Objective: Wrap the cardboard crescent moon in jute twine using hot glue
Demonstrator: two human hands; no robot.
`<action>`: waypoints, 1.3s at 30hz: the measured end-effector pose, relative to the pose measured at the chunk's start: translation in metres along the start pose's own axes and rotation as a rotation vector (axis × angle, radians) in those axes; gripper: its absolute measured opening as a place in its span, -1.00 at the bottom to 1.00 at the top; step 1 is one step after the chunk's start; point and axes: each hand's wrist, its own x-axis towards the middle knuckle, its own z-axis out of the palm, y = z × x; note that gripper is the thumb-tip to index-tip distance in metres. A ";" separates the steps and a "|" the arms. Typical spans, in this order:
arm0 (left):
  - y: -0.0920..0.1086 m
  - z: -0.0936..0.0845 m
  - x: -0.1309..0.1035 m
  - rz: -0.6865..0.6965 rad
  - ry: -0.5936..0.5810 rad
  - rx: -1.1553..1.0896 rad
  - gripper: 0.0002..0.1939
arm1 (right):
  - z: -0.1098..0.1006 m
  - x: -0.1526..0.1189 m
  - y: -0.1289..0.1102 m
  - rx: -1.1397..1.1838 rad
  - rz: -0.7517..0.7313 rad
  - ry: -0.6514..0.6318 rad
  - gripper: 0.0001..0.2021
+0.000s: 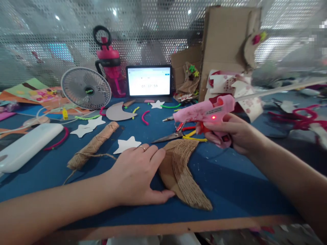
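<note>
My right hand (230,131) is wrapped round the handle of a pink hot glue gun (201,109), its red light lit and its nozzle pointing left. Below the nozzle lies a cardboard crescent (182,173), partly covered with rows of brown twine. My left hand (138,173) holds the crescent's left side, thumb at the near edge and fingers at the far one. A roll of twine (94,144) rests left of that hand, a loose strand trailing towards the fingers. Scissors (173,136) lie just beyond the crescent, partly hidden by the glue gun.
White paper stars (127,144) and a grey crescent (119,112) lie further back. A white power bank (32,148) is at left. Behind stand a fan (85,88), a pink bottle (109,68), a tablet (149,81) and cardboard (227,37). Pipe cleaners (306,119) lie at right.
</note>
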 end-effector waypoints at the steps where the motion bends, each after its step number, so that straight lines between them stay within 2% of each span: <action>1: 0.001 -0.001 0.004 -0.012 -0.023 0.008 -0.34 | -0.002 0.000 0.000 0.015 -0.009 0.020 -0.70; 4: 0.005 -0.006 0.015 -0.023 -0.084 0.023 -0.28 | -0.006 -0.001 -0.001 0.046 -0.003 0.059 -0.71; 7: 0.005 -0.008 0.026 0.048 -0.086 0.023 -0.17 | -0.009 -0.001 -0.002 0.072 0.006 0.081 -0.72; 9: 0.002 -0.007 0.034 0.120 -0.092 -0.029 -0.09 | -0.012 -0.001 0.000 0.083 -0.006 0.081 -0.74; 12: -0.003 -0.004 0.044 0.150 -0.126 -0.165 0.03 | -0.018 0.000 0.003 0.087 -0.023 0.086 -0.74; 19: -0.005 0.001 0.051 0.076 -0.199 -0.288 0.13 | -0.017 -0.003 0.002 0.095 -0.017 0.081 -0.73; 26: -0.002 0.013 0.046 0.060 -0.092 -0.266 0.16 | -0.016 -0.002 0.001 0.095 -0.013 0.071 -0.73; 34: -0.020 0.021 0.055 -0.030 -0.072 -0.243 0.12 | -0.019 -0.001 0.003 0.074 -0.033 0.077 -0.71; 39: -0.001 0.016 0.044 -0.200 -0.104 -0.194 0.20 | -0.022 -0.001 0.002 0.035 -0.019 0.077 -0.71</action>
